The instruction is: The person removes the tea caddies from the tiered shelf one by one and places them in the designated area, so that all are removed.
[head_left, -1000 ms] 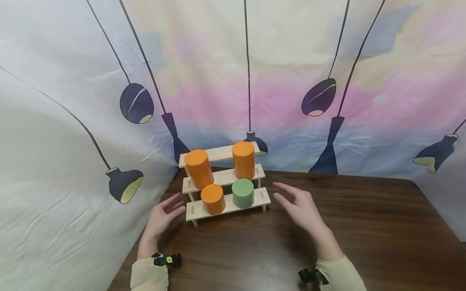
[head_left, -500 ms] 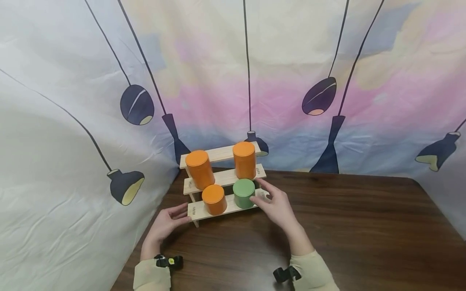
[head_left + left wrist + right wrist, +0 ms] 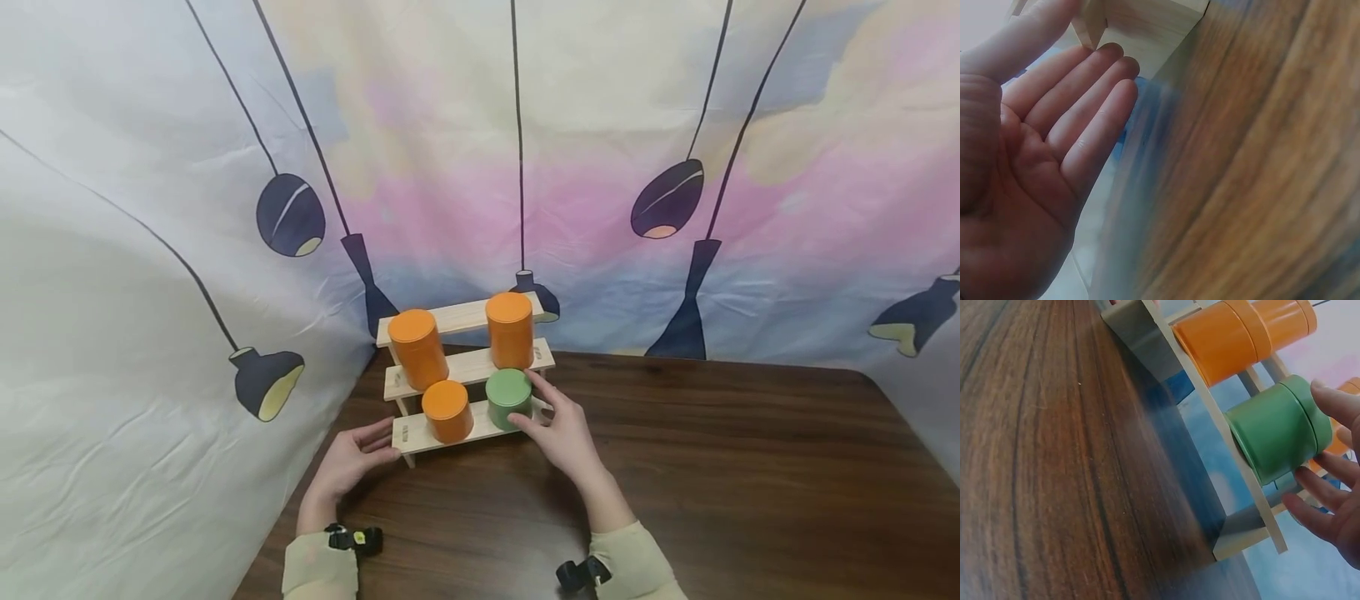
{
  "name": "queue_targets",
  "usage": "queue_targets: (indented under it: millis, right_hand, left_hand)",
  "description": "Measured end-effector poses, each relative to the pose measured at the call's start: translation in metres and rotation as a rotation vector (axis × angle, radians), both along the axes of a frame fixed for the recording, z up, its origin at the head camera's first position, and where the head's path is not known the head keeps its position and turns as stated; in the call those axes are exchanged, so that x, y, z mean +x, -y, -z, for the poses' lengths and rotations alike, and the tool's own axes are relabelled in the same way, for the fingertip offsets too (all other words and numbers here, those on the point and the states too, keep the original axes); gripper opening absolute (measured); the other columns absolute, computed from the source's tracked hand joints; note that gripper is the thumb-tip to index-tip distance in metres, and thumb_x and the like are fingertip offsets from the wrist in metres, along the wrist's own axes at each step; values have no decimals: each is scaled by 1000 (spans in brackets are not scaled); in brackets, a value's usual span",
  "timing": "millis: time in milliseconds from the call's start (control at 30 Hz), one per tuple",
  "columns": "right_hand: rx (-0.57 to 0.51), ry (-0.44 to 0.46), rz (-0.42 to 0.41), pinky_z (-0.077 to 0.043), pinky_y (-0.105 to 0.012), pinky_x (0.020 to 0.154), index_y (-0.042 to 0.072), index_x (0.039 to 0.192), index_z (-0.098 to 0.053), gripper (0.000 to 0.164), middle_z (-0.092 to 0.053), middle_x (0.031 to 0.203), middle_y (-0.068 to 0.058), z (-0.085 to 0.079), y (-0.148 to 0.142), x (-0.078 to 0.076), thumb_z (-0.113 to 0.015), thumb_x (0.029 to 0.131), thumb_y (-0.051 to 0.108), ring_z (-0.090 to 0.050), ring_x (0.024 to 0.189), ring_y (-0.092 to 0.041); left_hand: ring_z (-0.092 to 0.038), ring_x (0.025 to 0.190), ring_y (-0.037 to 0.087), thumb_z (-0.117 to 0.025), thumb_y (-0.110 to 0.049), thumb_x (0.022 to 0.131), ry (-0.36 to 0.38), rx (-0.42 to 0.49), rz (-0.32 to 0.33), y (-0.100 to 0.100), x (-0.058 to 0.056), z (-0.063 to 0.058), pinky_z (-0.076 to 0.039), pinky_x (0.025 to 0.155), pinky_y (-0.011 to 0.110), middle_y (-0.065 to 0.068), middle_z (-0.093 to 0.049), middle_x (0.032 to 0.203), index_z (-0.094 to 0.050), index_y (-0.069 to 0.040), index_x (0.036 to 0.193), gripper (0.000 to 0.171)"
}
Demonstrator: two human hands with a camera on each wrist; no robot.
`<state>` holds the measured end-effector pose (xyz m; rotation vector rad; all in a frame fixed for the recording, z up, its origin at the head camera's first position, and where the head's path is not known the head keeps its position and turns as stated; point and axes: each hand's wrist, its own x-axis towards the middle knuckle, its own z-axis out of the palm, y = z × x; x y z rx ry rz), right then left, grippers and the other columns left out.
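A three-step wooden rack [image 3: 487, 427] stands on the table. On its lowest step are a short orange canister [image 3: 447, 412] and a short green canister [image 3: 509, 400]. Two taller orange canisters, one on the left [image 3: 418, 350] and one on the right [image 3: 511, 332], stand on the middle step. My right hand [image 3: 564, 437] holds the green canister, thumb in front and fingers round its right side; the canister stays upright on the step. At the lowest step's left end, my left hand [image 3: 351, 463] touches the rack with straight fingers, its palm bare in the left wrist view.
A dark wooden table [image 3: 750, 475] spreads to the right and in front of the rack. Behind and to the left hangs a fabric backdrop [image 3: 585, 192] printed with lamps. The rack's narrow top step [image 3: 461, 317] rises close to the backdrop.
My right hand has come in from the right, away from the rack, to the green canister. My left hand has moved slightly right until it touches the rack's end.
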<state>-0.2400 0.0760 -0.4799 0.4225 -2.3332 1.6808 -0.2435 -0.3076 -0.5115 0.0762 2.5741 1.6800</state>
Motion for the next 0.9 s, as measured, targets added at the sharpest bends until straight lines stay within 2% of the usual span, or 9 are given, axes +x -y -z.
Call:
queue_targets:
  millis: [133,367,633,900]
  right_hand:
    - [19,-8,10,-57,-57,104,14,159,-53,77,-55,158,-14,1,0,0,-89,92,24,-57,141,-38]
    - [36,-24,23,-55,-59,104,9,162,-48,81,-51,161,-14,3,4,0,-88,93,23,-48,146,-45]
    - [15,-38,25,-54,-59,106,6,163,-44,85,-50,162,-14,9,11,-1,-88,92,21,-55,141,-41]
    - [-16,-24,32,-53,-60,108,12,164,-44,85,-56,157,-15,12,11,-3,-88,92,17,-59,138,-39]
  left_hand:
    - [-63,135,38,-90,-20,90,-1,-2,7,-1,-1,-1,-58,104,42,23,-60,150,-58,2,151,72]
    - [-63,134,39,-90,-20,90,1,-4,11,0,-1,1,-59,102,41,24,-61,149,-58,3,151,72]
    - [-63,134,36,-91,-24,90,14,-32,-10,4,-1,5,-58,103,40,21,-63,147,-59,0,151,73]
    - [-63,135,37,-92,-27,88,13,-30,-4,3,-4,5,-58,103,39,22,-62,148,-59,1,150,76]
